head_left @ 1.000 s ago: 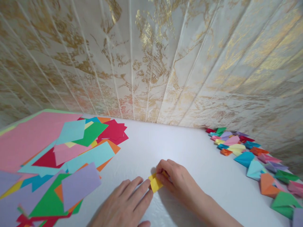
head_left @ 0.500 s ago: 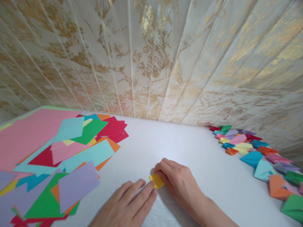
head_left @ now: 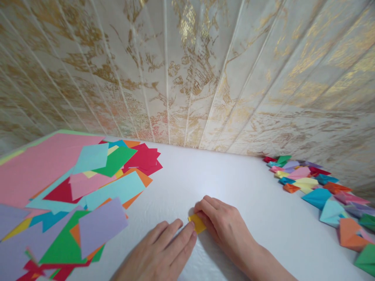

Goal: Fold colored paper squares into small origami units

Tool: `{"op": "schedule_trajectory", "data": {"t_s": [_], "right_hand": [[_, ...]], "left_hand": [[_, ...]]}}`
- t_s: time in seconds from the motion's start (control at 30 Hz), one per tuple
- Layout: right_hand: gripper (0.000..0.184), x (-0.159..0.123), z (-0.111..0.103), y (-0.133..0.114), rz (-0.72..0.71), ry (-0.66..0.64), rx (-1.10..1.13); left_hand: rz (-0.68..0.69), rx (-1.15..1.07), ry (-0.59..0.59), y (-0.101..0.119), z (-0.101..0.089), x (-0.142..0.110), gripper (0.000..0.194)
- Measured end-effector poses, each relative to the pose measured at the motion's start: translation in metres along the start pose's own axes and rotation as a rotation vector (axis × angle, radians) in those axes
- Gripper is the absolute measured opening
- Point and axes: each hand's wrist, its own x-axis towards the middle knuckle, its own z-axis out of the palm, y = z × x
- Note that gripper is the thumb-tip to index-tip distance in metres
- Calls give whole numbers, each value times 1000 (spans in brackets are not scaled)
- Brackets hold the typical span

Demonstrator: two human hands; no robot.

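Observation:
A small yellow folded paper (head_left: 198,224) lies on the white table between my hands. My right hand (head_left: 224,222) has its fingers curled and pinched together at the paper's right side, partly covering it. From the lower left comes my left hand (head_left: 165,249), palm down with its fingers stretched out. Its index and middle fingertips touch the left edge of the paper. The thumb of the left hand is hidden.
Loose coloured paper sheets (head_left: 102,232) overlap across the left side of the white table (head_left: 187,175). Several folded paper pieces (head_left: 318,198) in many colours line the right side. A gold-patterned pleated curtain (head_left: 187,78) hangs behind the table.
The whole view has shifted slightly, so everything sits a little further right. Both hands stay at the yellow paper, with hardly any change in their pose.

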Motion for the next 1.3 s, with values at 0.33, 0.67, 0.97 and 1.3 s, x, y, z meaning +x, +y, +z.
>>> {"op": "schedule_trajectory", "data": {"t_s": [0.33, 0.67, 0.97, 1.3], "right_hand": [[33, -9, -14, -8, 73, -74, 280], [61, -20, -21, 23, 186, -127, 657], [33, -16, -12, 13, -65, 19, 429], [29, -20, -33, 15, -245, -78, 176]], "left_hand": [[-34, 11, -154, 0, -40, 18, 48], [-61, 80, -197, 4, -41, 17, 59], [-45, 17, -143, 5, -42, 17, 58], [0, 37, -161, -1, -33, 12, 61]]}}
